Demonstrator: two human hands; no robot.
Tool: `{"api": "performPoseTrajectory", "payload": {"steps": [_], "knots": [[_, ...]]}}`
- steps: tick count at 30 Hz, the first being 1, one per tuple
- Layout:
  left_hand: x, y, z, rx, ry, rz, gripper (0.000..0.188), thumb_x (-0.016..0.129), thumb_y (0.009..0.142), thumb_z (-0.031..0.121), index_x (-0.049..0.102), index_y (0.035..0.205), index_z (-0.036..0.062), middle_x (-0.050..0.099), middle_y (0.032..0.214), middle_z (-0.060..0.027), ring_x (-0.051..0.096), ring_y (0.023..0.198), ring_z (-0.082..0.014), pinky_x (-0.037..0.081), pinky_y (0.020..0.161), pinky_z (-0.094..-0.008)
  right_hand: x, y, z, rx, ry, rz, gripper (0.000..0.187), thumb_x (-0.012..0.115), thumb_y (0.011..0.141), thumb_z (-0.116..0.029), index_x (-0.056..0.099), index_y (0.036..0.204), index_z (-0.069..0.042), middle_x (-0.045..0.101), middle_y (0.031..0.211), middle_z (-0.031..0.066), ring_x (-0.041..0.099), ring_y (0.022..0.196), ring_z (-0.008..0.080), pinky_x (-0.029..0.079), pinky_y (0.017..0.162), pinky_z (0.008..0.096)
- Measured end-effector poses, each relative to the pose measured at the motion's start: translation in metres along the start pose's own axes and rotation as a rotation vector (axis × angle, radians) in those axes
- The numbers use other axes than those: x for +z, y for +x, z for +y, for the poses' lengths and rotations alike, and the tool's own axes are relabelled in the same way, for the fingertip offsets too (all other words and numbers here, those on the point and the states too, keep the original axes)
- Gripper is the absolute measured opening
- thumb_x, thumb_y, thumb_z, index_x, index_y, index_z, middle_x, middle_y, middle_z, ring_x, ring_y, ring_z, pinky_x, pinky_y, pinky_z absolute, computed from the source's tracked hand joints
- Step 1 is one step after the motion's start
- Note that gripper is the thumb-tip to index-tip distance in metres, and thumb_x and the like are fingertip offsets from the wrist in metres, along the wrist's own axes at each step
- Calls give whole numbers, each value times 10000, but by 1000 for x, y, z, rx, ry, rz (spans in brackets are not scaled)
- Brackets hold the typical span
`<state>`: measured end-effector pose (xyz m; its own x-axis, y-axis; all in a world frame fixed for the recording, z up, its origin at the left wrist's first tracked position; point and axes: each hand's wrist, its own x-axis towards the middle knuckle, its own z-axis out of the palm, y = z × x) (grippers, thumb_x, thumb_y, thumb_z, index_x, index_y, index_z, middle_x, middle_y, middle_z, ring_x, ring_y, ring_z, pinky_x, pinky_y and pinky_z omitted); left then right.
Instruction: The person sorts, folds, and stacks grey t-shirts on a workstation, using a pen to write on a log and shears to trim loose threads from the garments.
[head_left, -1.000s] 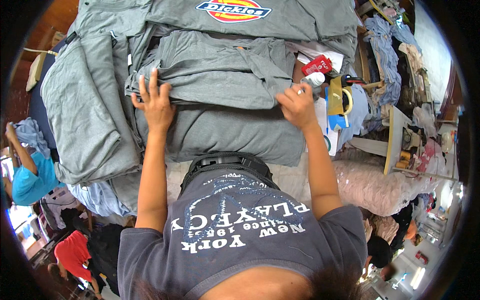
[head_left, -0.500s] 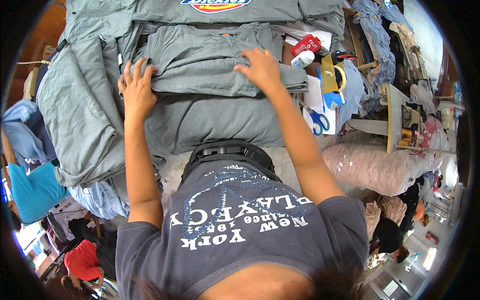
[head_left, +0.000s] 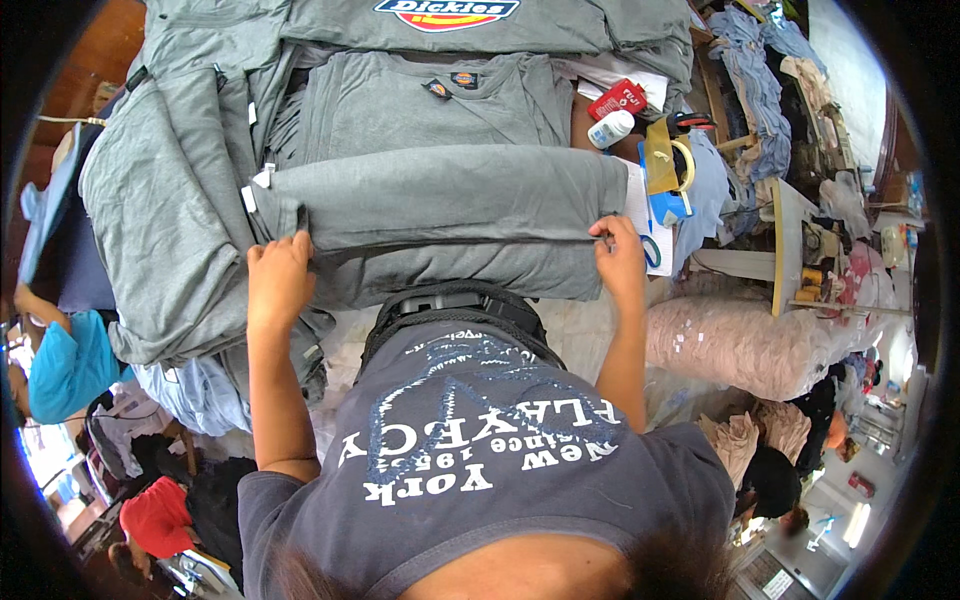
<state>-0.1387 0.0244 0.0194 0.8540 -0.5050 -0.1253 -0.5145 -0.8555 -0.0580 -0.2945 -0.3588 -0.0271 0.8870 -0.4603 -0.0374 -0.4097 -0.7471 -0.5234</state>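
Grey cloth lies stretched sideways at twelve o'clock from the person's waist. From its middle, the left hand pinches the near edge at eight o'clock, the right hand pinches it at four. A collar sits at twelve, a white bottle at two, tape at three.

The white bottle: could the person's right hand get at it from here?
Probably yes: the white bottle sits uncovered beyond the right hand, with nothing tall between. That hand seems to pinch the grey garment, though, so it would likely need to let go first.
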Motion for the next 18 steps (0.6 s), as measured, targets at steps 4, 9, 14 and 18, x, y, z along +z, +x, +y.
{"api": "performPoseTrajectory", "payload": {"steps": [4, 9, 14, 18], "knots": [[-36, 41, 31, 38, -284, 328, 246, 586, 744, 157, 517, 970, 88, 545, 933, -100, 506, 935, -271, 360, 826, -404, -41, 36, -32, -248, -49, -29, 234, 604, 737, -108, 569, 966, -73, 529, 1043, 115, 490, 1001, 294, 388, 839, 375], [56, 82, 56, 97, -106, 555, 464, 539, 808, 348, 449, 1225, 165, 416, 1275, -83, 343, 1204, -285, 235, 988, -484, 29, 96, -51, -671, -147, 257, 430, 523, 838, -314, 452, 1232, -157, 444, 1269, 109, 417, 1151, 296, 314, 931, 455], [38, 99, 52, 12, -275, 266, 424, 528, 802, 415, 544, 1117, 133, 533, 1152, -60, 456, 1091, -263, 296, 936, -454, 50, 105, -36, -391, -161, -49, 472, 486, 839, -396, 434, 1240, -151, 447, 1265, 129, 435, 1137, 297, 358, 883, 476], [48, 182, 13, -169, -517, 387, 423, 559, 782, 397, 553, 1084, 102, 550, 1088, -102, 482, 1037, -284, 370, 861, -431, 60, 168, -50, -200, -33, 73, 443, 569, 789, -346, 475, 1149, -107, 527, 1076, 168, 519, 979, 346, 434, 771, 452]]}}
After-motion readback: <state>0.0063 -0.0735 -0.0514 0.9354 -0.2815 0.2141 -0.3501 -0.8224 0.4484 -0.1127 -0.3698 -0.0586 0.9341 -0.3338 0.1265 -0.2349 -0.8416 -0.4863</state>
